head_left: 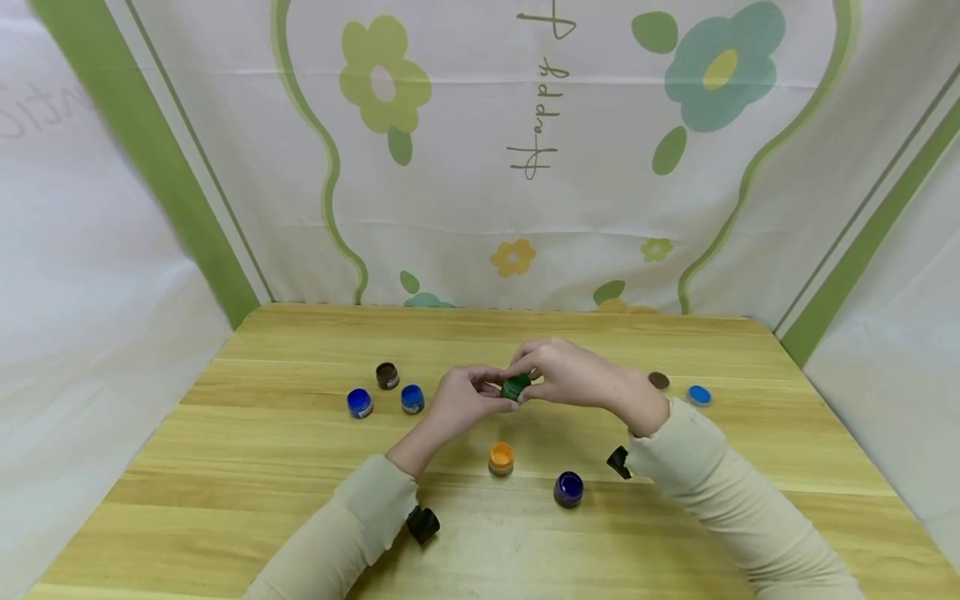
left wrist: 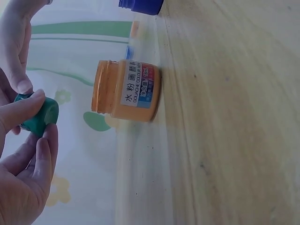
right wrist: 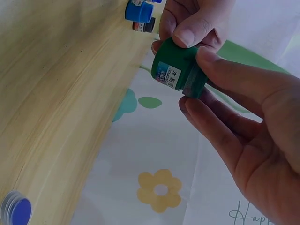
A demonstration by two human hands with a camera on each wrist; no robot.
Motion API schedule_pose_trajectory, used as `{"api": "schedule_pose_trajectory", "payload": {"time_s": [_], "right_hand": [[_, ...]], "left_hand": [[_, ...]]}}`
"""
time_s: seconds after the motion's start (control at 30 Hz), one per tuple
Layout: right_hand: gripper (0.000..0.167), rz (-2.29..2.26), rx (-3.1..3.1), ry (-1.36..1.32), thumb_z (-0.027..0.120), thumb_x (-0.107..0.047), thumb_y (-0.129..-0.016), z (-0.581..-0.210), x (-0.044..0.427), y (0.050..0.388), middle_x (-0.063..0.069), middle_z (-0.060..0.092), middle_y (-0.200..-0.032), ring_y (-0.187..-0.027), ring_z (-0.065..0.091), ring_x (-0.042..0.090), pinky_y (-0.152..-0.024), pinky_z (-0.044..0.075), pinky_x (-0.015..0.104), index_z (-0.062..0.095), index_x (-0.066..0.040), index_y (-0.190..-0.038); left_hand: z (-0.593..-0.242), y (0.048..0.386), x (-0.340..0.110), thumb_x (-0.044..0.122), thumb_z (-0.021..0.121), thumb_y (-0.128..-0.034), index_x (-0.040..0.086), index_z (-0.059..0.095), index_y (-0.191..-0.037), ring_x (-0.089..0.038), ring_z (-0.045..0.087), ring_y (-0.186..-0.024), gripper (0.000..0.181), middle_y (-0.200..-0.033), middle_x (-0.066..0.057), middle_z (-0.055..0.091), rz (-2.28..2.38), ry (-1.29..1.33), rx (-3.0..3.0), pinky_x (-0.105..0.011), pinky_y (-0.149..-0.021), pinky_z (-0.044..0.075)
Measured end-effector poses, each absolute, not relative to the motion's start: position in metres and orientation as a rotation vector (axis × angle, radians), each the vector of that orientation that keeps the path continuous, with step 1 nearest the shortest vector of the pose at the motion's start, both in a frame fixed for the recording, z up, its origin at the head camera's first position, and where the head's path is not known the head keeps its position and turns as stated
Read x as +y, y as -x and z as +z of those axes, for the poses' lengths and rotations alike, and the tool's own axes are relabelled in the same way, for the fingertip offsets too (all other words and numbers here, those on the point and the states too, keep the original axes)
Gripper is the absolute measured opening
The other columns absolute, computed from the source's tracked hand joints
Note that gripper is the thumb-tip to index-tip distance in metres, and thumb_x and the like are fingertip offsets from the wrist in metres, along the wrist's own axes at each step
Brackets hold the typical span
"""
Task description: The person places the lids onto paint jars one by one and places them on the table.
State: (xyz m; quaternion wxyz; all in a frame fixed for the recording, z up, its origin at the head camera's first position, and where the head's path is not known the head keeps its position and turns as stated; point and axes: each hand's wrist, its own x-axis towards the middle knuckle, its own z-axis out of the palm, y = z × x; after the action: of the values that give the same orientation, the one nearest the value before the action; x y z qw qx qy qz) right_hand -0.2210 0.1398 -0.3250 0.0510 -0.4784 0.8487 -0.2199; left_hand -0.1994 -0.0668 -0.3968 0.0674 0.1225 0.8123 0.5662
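A small green paint jar [head_left: 516, 386] is held above the table between both hands. My left hand [head_left: 461, 402] grips the jar's body from the left. From the other side my right hand [head_left: 573, 375] pinches the jar's capped end with thumb and fingers. The right wrist view shows the jar lying tilted, its white label facing the camera, and a translucent lid [right wrist: 193, 83] partly covered by the right fingers. Whether that lid is loose cannot be told. An orange gouache jar [left wrist: 136, 91] stands uncapped on the table, nearer the body than the hands.
Left of the hands stand a dark blue jar [head_left: 360, 403], a lighter blue jar [head_left: 412, 398] and a brown jar [head_left: 387, 376]. A purple jar [head_left: 568, 489] stands at the front. A brown lid [head_left: 658, 381] and a blue lid [head_left: 699, 395] lie at the right. Behind the table hangs a flowered curtain [head_left: 450, 192].
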Motion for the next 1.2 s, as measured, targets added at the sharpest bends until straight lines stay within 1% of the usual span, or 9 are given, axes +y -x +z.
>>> {"api": "schedule_pose_trajectory", "payload": {"time_s": [0.23,0.47,0.6,0.83,1.1,1.2], "right_hand": [[0.03,-0.698,2.632,1.391,0.082,-0.007,-0.087,-0.3266,0.1368,0.2182,0.006,0.071,-0.103,-0.089,0.069,0.015,-0.078,0.059,0.027,0.077,0.001,-0.116],[0.023,-0.693,2.657,1.377,0.079,-0.005,-0.09,-0.3268,0.1367,0.2174,0.008,0.07,-0.11,-0.098,0.07,0.021,-0.083,0.059,0.029,0.077,-0.002,-0.113],[0.02,-0.727,2.64,1.356,0.079,-0.004,-0.09,-0.3268,0.1378,0.2182,0.007,0.071,-0.108,-0.097,0.07,0.02,-0.082,0.058,0.027,0.078,-0.002,-0.11],[0.029,-0.81,2.635,1.29,0.079,-0.004,-0.09,-0.3281,0.1371,0.219,0.009,0.072,-0.109,-0.095,0.07,0.019,-0.079,0.059,0.026,0.076,0.001,-0.118],[0.03,-0.836,2.71,1.2,0.081,-0.009,-0.089,-0.3308,0.132,0.2177,0.01,0.074,-0.109,-0.09,0.069,0.016,-0.071,0.057,0.025,0.077,-0.001,-0.117],[0.029,-0.834,2.729,1.196,0.081,-0.008,-0.09,-0.3323,0.1307,0.2181,0.011,0.074,-0.11,-0.092,0.069,0.017,-0.071,0.057,0.024,0.077,0.0,-0.117]], "left_hand": [[-0.3961,0.1985,-0.0664,0.019,0.089,-0.0824,0.005,0.075,-0.118,-0.016,0.07,-0.089,0.041,-0.105,-0.003,0.074,1.714,-0.345,2.45,-0.031,-0.075,0.06],[-0.3948,0.1987,-0.0678,0.021,0.089,-0.0828,0.004,0.074,-0.119,-0.017,0.07,-0.091,0.042,-0.107,-0.005,0.074,1.715,-0.336,2.454,-0.033,-0.077,0.06],[-0.394,0.1986,-0.0672,0.021,0.089,-0.0823,0.005,0.075,-0.119,-0.017,0.07,-0.091,0.043,-0.107,-0.004,0.074,1.704,-0.331,2.478,-0.032,-0.076,0.06],[-0.3946,0.1978,-0.0645,0.021,0.09,-0.0809,0.004,0.075,-0.116,-0.016,0.071,-0.089,0.041,-0.106,-0.005,0.074,1.718,-0.332,2.52,-0.031,-0.075,0.06],[-0.3963,0.1979,-0.0631,0.02,0.09,-0.0811,0.004,0.076,-0.115,-0.016,0.072,-0.088,0.04,-0.106,-0.005,0.074,1.727,-0.307,2.569,-0.03,-0.075,0.06],[-0.3968,0.1989,-0.0635,0.02,0.09,-0.0815,0.005,0.076,-0.116,-0.016,0.072,-0.089,0.04,-0.107,-0.005,0.074,1.728,-0.3,2.574,-0.03,-0.076,0.06]]}}
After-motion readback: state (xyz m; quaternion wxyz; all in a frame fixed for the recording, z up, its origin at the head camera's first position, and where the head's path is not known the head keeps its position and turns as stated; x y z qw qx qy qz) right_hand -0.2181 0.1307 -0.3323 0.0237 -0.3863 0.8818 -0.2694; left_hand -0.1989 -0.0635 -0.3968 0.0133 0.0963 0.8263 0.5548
